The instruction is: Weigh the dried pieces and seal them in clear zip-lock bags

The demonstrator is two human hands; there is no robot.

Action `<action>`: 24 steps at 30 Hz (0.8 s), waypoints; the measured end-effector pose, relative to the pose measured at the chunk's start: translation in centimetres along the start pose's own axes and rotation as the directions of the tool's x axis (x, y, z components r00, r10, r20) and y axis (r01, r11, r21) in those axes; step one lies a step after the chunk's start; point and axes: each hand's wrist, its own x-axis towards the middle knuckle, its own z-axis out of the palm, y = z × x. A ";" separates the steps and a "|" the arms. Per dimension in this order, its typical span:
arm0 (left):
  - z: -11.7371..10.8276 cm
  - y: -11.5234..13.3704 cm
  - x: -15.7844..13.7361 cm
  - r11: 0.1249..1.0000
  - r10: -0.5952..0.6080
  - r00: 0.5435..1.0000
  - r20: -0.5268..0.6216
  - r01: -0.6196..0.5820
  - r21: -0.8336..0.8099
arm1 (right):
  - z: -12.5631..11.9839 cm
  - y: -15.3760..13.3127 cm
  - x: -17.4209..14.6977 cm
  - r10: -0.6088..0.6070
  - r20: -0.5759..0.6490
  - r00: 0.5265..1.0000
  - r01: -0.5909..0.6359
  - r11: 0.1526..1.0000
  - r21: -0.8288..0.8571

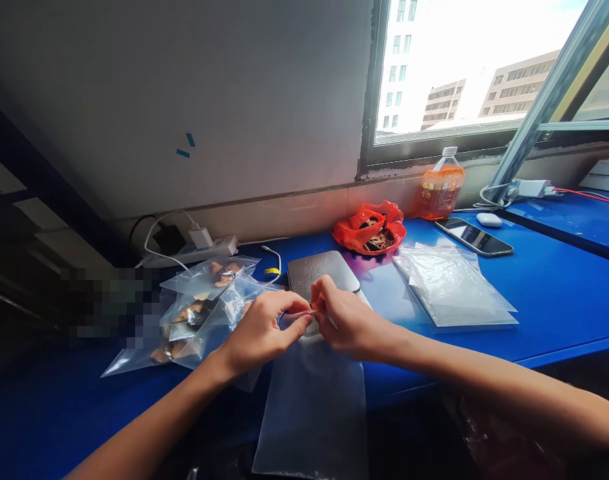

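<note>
A clear zip bag (314, 413) hangs down over the table's front edge, its top between my two hands. My left hand (269, 323) pinches the bag's upper edge between thumb and fingers. Close against it, my right hand (347, 317) is closed on the same edge, its fingertips partly hidden. The bag looks flat, with nothing visible in it. Just behind my hands lies a small scale with a metal top (319, 267). To the left, several clear bags (199, 320) with brown dried pieces in them overlap on the table.
A stack of flat clear bags (454, 287) lies on the blue table (559, 287) at right. Behind are an open red plastic bag (349, 230) with dark contents, a drink bottle (442, 187), a phone (477, 237) and a white earphone case (489, 219). A power strip (199, 250) with cables sits back left.
</note>
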 end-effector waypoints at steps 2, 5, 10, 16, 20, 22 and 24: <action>0.2 0.0 -0.1 0.999 0.022 1.000 -0.018 -0.021 0.050 | 0.2 0.0 0.0 -0.029 -0.012 1.000 0.029 1.000 -0.009; 0.5 -0.3 -0.3 0.985 0.059 0.997 -0.040 -0.051 0.167 | 0.2 0.1 0.1 -0.021 -0.031 0.999 0.021 1.000 -0.004; 0.3 -0.5 -0.3 0.979 0.067 0.995 -0.067 -0.053 0.198 | -0.2 0.1 0.2 0.037 -0.014 0.999 -0.037 0.998 -0.042; 0.2 -0.2 -0.2 0.980 0.119 0.989 -0.088 -0.103 0.171 | 0.3 0.2 0.0 -0.030 -0.051 0.998 0.023 0.991 -0.132; 0.5 -0.3 -0.5 0.965 0.146 0.988 -0.059 -0.129 0.227 | 0.2 0.0 0.1 -0.051 -0.012 0.999 0.048 0.990 -0.135; 0.6 -0.4 -0.5 0.964 0.135 0.989 -0.053 -0.119 0.239 | -0.2 -0.1 0.2 -0.013 0.001 1.000 0.013 0.997 -0.081; 0.5 -0.6 -0.4 0.970 0.118 0.991 -0.058 -0.102 0.222 | -0.6 0.0 0.4 0.032 0.012 0.999 -0.032 0.999 -0.027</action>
